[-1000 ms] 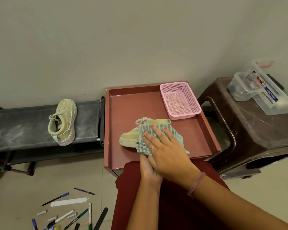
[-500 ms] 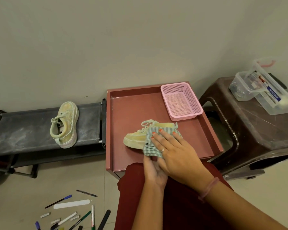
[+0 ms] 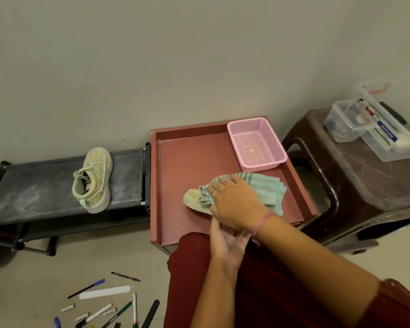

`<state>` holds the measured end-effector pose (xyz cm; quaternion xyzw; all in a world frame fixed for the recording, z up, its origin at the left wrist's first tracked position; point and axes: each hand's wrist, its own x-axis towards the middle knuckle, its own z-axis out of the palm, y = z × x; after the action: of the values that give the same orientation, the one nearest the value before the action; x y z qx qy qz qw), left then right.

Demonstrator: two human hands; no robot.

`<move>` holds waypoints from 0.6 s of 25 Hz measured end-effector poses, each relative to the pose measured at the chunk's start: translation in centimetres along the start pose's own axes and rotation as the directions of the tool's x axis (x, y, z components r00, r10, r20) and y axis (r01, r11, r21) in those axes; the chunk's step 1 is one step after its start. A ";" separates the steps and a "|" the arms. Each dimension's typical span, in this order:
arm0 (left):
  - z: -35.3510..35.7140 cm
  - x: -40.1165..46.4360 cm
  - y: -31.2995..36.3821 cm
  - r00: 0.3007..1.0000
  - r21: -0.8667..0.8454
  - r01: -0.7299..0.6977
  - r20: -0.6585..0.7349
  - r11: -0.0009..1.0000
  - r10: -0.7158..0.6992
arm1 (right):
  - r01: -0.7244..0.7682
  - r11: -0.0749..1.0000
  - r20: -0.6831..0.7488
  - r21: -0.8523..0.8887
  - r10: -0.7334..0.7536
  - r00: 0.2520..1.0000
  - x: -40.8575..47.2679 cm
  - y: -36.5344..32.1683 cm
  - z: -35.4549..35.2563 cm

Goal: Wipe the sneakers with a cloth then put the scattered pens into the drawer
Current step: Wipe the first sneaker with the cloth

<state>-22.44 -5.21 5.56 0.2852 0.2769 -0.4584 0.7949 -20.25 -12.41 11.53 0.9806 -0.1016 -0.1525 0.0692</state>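
A pale yellow sneaker (image 3: 191, 198) lies on its side on the red cabinet top (image 3: 194, 162), only its toe showing. A green striped cloth (image 3: 268, 188) covers the rest of it. My right hand (image 3: 234, 202) lies over the cloth, with fingers curled round its bunched part near the toe. My left hand (image 3: 227, 245) reaches in under the right wrist at the cabinet's front edge, and its fingertips are hidden. The second sneaker (image 3: 94, 181) stands on the black rack (image 3: 33, 185) to the left. Several pens (image 3: 118, 313) lie scattered on the floor at the lower left.
An empty pink mesh basket (image 3: 256, 143) stands in the back right corner of the cabinet top. A brown plastic stool (image 3: 365, 185) at the right carries clear storage boxes (image 3: 388, 138). My dark red clothing fills the lower middle. The wall runs close behind everything.
My right hand has slid the cloth left along the sneaker toward the toe, and the cloth now trails out over the heel end. The left hand has stayed below it.
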 end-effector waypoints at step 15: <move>-0.3 0.3 1.0 1.000 -0.042 -0.013 0.022 0.999 0.014 | 0.103 0.995 -0.286 -0.002 -0.099 0.953 -2.7 1.1 0.5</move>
<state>-21.46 -4.77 5.30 0.2653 0.2756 -0.4504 0.8067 -23.11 -12.91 11.98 0.9967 -0.0412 -0.0117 0.0687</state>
